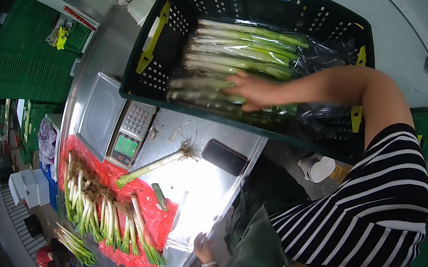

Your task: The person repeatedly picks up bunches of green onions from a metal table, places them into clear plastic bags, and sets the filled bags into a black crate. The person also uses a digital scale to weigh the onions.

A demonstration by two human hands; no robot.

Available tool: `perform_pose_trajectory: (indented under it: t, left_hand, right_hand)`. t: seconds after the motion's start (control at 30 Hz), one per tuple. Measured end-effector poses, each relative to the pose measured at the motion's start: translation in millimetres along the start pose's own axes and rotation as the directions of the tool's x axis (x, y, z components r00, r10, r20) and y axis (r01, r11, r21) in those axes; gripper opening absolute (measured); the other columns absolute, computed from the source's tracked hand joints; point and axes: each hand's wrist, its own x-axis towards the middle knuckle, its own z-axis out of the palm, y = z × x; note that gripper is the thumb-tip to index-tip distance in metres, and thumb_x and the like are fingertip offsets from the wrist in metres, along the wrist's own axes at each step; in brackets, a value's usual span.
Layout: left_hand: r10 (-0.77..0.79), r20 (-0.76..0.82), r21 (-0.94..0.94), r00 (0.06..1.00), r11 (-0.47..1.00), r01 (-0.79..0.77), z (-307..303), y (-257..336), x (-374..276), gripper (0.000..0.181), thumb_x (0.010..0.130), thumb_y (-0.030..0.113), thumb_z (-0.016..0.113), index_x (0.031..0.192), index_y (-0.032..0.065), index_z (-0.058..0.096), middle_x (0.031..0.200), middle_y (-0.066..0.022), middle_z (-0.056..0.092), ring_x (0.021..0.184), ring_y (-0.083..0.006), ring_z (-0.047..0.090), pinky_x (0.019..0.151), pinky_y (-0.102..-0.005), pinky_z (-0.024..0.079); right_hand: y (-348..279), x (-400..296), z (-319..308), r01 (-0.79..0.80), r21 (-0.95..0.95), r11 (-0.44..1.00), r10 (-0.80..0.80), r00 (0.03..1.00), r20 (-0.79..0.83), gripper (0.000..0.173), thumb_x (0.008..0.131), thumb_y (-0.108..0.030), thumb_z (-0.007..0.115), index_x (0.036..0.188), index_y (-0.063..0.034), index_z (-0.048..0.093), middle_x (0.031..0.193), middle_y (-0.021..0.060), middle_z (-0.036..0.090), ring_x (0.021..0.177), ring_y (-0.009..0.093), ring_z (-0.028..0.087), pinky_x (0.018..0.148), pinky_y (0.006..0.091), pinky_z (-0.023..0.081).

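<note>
My right hand [251, 90] reaches down into a dark green plastic crate [211, 113], blurred by motion. Its fingers lie over blurred leeks [191, 87] on the crate's near side; whether they grip them is unclear. Several packs of leeks in clear plastic film [243, 48] lie side by side deeper in the crate, white ends to the left. Low by the steel table's edge is my left hand [201, 248], a bracelet at its wrist, with nothing visible in it. Closest to it on the table are loose leeks [141, 228] on red plastic film [129, 260].
A digital scale [129, 134] stands against the crate's left side. On the steel table [188, 185] lie a smartphone [224, 157], a single rooted leek [153, 165] and a cut leaf piece [159, 196]. Other people [52, 260] are at the far lower left.
</note>
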Motion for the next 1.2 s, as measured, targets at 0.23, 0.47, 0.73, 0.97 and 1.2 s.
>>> perform_pose_trajectory:
  t: [0.23,0.47,0.73,0.97,1.2]
  left_hand:
    - [-0.039,-0.164,0.085,0.986,0.995,0.054,24.8,23.0,15.6,0.027,0.097,0.021,0.067,0.109,-0.0035,0.069,0.085,-0.0090,0.071,0.069,-0.0125,0.064,0.062,-0.0283,0.051]
    - [0.331,-0.422,0.306,0.844,0.928,-0.210,99.5,21.2,80.7,0.020,0.083,0.015,0.079,0.091,0.0023,0.065,0.092,-0.0123,0.064,0.080,-0.0299,0.062,0.070,-0.0422,0.050]
    - [-0.006,-0.416,-0.241,0.909,0.965,-0.104,81.2,20.2,79.0,0.015,0.089,0.010,0.078,0.090,0.0004,0.067,0.077,-0.0025,0.065,0.069,-0.0061,0.055,0.064,-0.0246,0.045]
    - [0.194,-0.605,-0.250,0.772,0.874,-0.416,41.5,79.4,9.2,0.012,0.085,0.004,0.078,0.085,-0.0004,0.067,0.081,-0.0027,0.062,0.073,-0.0093,0.056,0.067,-0.0262,0.047]
    - [-0.116,-0.608,-0.661,0.786,0.622,-0.419,-15.1,48.6,-26.7,0.007,0.095,0.008,0.070,0.096,0.0022,0.066,0.089,0.0010,0.063,0.083,-0.0052,0.056,0.073,-0.0209,0.045]
  right_hand:
    - [23.7,14.6,113.9,0.251,-0.419,0.873,-0.270,0.963,0.015,0.044,0.097,-0.021,0.057,0.139,-0.0110,0.054,0.143,0.0184,0.048,0.128,0.034,0.048,0.104,0.0409,0.045]
    - [5.3,42.4,2.5,0.132,0.590,0.796,0.010,0.973,-0.231,0.030,0.101,-0.012,0.054,0.129,-0.0036,0.062,0.122,0.0132,0.064,0.110,0.024,0.060,0.092,0.0352,0.050]
    - [-231.2,59.3,-85.7,0.551,0.204,0.809,-0.441,0.798,-0.411,0.017,0.095,-0.001,0.055,0.108,-0.0010,0.067,0.099,0.0067,0.067,0.089,0.015,0.063,0.081,0.0272,0.050]
    - [-387.0,62.4,135.7,0.382,0.314,0.869,-0.490,0.576,0.655,0.041,0.094,-0.040,0.068,0.096,0.0004,0.072,0.086,0.0152,0.072,0.084,0.027,0.070,0.077,0.0376,0.054]
    - [-424.6,37.8,204.3,0.101,0.738,0.667,-0.613,0.638,0.467,0.020,0.090,-0.017,0.064,0.085,0.0012,0.072,0.083,0.0135,0.071,0.080,0.024,0.069,0.074,0.0357,0.053]
